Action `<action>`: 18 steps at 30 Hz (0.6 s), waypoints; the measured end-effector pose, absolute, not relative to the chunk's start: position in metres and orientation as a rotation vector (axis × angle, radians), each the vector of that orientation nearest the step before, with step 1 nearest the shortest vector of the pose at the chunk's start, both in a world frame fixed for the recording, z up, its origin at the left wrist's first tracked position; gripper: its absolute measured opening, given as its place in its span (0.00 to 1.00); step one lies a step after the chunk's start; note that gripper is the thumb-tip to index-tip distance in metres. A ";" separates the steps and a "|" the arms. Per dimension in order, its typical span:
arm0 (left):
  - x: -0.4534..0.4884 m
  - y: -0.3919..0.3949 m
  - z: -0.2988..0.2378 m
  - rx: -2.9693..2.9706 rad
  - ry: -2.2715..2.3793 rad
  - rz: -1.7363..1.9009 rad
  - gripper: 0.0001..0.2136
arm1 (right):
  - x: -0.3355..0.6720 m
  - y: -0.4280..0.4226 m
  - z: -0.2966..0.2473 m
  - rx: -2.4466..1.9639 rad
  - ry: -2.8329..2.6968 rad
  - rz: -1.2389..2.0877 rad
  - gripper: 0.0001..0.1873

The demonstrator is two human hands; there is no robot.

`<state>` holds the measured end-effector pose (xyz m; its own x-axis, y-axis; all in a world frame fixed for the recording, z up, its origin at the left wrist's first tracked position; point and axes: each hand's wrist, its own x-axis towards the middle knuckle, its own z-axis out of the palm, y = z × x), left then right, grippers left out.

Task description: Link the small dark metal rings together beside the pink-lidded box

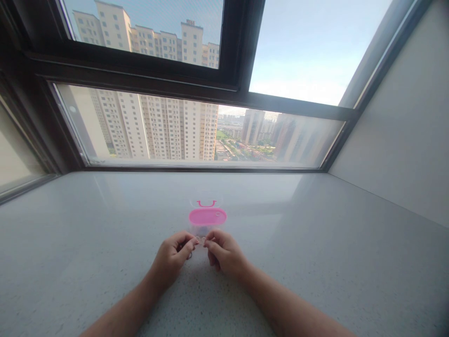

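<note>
My left hand (pixel 176 252) is closed in a pinch on a small pale ring (pixel 198 239). Facing it almost fingertip to fingertip, my right hand (pixel 224 252) pinches another small pale ring (pixel 203 240). The two rings are close together; whether they are linked is too small to tell. A dark ring-shaped thing (pixel 190 256) shows under the left fingers. Just beyond both hands stands a clear box with a pink oval top (pixel 203 217), on which a small pale ring-like thing (pixel 218 214) lies. Behind it is a pink handle (pixel 206 205) on a clear part.
The box and hands are over a pale speckled countertop (pixel 105 243). A dark window frame (pixel 196 169) borders its far edge, with tall buildings outside. On the right rises a white wall (pixel 396 121).
</note>
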<state>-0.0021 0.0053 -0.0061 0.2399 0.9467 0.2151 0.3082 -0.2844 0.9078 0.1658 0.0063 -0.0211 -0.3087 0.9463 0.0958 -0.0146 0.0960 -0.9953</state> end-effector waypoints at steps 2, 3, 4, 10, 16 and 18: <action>-0.002 0.005 -0.006 1.748 1.163 1.050 0.10 | 0.166 0.006 -0.022 -0.968 -1.476 1.360 0.06; -0.002 0.005 -0.005 1.748 1.163 1.048 0.10 | 0.166 0.007 -0.022 -0.969 -1.472 1.362 0.06; -0.001 0.005 -0.005 1.748 1.165 1.047 0.10 | 0.165 0.007 -0.022 -0.973 -1.466 1.366 0.06; -0.001 0.005 -0.005 1.754 1.171 1.056 0.11 | 0.165 0.007 -0.021 -0.990 -1.464 1.366 0.07; -0.001 0.006 -0.006 1.753 1.186 1.056 0.11 | 0.165 0.007 -0.020 -0.997 -1.461 1.368 0.06; -0.002 0.006 -0.006 1.757 1.188 1.049 0.11 | 0.165 0.006 -0.020 -0.998 -1.459 1.364 0.06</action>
